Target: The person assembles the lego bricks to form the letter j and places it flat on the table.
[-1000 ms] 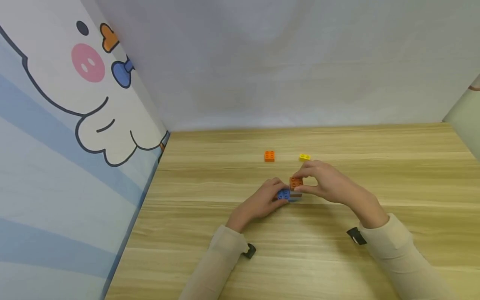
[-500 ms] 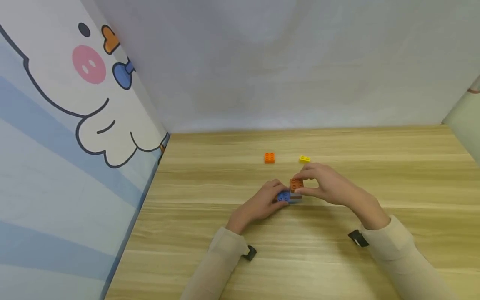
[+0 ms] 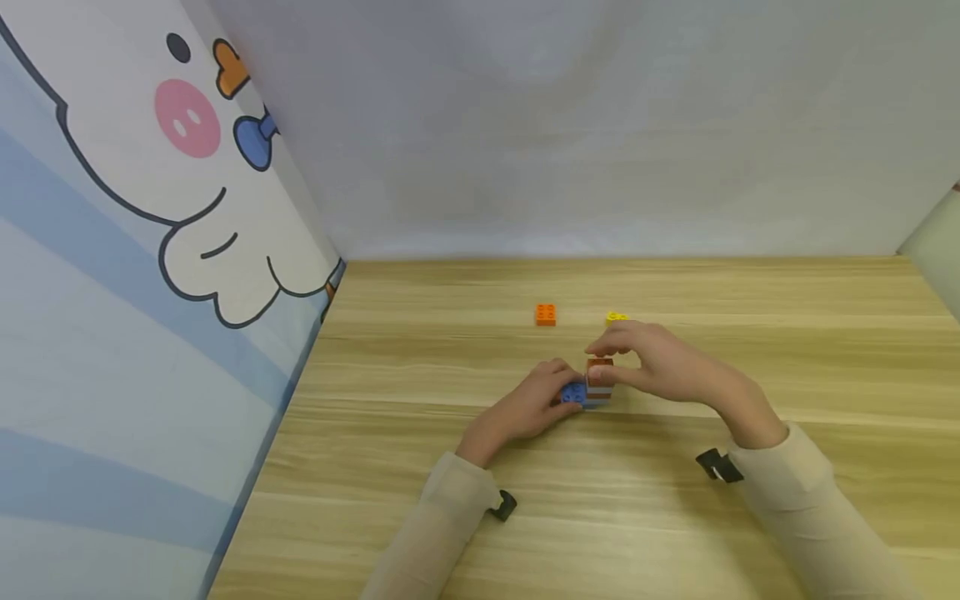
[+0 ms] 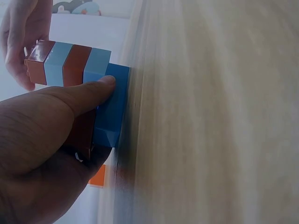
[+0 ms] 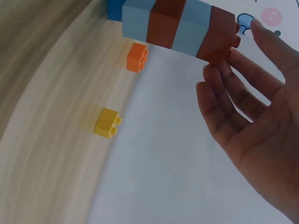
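Observation:
My left hand point(image 3: 522, 406) grips the bottom of a toy brick stack, its thumb point(image 4: 96, 93) against the side. Brown and light blue bricks alternate in this tower point(image 4: 74, 65), which rises from a darker blue brick point(image 4: 117, 100). Beside the tower, studded blue brickwork point(image 3: 573, 392) shows between the left thumb and fingers; a dark brown brick point(image 4: 81, 135) there is partly covered. Over the tower's top, my right hand point(image 3: 663, 362) has its fingers spread loosely around the uppermost brown brick point(image 5: 217, 35). In the right wrist view the thumb stands apart from it, with the fingertips close below.
An orange brick point(image 3: 546, 314) lies behind the hands on the wooden table point(image 3: 420, 333). Right of it is a small yellow brick point(image 3: 617, 317), partly hidden by the right hand in the head view. A pale wall point(image 3: 600, 150) stands at the back, a cartoon-printed panel point(image 3: 150, 250) at the left.
The right fingers have loosened from the top brown brick, and the thumb now lies in front of it in the head view. The left hand keeps its grip. The head view has shifted slightly.

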A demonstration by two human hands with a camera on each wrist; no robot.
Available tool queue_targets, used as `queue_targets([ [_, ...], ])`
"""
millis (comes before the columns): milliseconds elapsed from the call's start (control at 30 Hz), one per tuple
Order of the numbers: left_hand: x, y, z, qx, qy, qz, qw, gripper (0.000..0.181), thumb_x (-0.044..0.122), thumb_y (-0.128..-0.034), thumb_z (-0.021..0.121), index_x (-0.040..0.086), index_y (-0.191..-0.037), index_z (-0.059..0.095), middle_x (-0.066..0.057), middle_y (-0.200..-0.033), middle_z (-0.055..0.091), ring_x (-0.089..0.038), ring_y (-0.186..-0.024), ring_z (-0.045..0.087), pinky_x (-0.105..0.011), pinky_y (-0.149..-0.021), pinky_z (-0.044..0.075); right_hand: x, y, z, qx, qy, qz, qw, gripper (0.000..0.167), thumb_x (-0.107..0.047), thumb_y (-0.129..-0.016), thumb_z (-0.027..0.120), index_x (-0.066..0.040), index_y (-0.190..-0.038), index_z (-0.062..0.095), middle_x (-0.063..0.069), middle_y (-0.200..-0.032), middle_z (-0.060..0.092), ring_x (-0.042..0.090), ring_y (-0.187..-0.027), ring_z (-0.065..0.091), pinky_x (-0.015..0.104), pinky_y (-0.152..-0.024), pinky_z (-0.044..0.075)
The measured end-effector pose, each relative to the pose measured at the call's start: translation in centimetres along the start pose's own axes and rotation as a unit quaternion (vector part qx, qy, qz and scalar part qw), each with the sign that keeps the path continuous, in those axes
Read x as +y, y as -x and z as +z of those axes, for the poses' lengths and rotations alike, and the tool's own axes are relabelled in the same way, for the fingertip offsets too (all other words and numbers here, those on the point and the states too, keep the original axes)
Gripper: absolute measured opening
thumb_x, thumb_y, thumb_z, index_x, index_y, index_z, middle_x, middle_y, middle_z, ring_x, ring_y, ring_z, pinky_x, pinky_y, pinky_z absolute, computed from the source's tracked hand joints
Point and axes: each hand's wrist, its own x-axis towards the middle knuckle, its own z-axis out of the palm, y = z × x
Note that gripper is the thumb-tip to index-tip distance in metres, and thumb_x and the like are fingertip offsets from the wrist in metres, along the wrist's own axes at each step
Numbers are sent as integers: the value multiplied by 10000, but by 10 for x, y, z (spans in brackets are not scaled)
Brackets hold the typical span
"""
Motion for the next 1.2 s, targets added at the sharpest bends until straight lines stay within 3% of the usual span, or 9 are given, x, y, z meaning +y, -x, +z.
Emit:
queue_targets([
  [467, -1, 0, 3, 5, -68, -43, 10000, 426, 290, -1045, 590, 75, -1412, 562, -65, -1364, 579, -172, -1189, 543, -315, -1048, 479, 17, -43, -2, -136, 159, 238, 9995, 348, -246, -1019, 641, -27, -1287, 676, 147, -1174, 693, 306, -1107, 673, 522, -971, 540],
  [800, -1, -1, 1, -13, -83, -48, 10000, 426, 294, -1042, 597, 81, -1409, 564, -64, -1372, 579, -179, -1227, 539, -317, -1081, 470, 42, -72, 10, -244, 251, 439, 9984, 376, -189, -1007, 653, 50, -1297, 642, 200, -1166, 691, 351, -1089, 675, 534, -972, 547],
  [1200, -1, -1, 1, -11, -97, -69, 9999, 419, 288, -1042, 596, 85, -1408, 569, -54, -1355, 580, -168, -1208, 541, -299, -1073, 470, 62, -98, 25, -299, 314, 694, 9966, 428, -205, -1017, 635, 49, -1359, 591, 223, -1160, 694, 354, -1080, 665, 516, -930, 551],
])
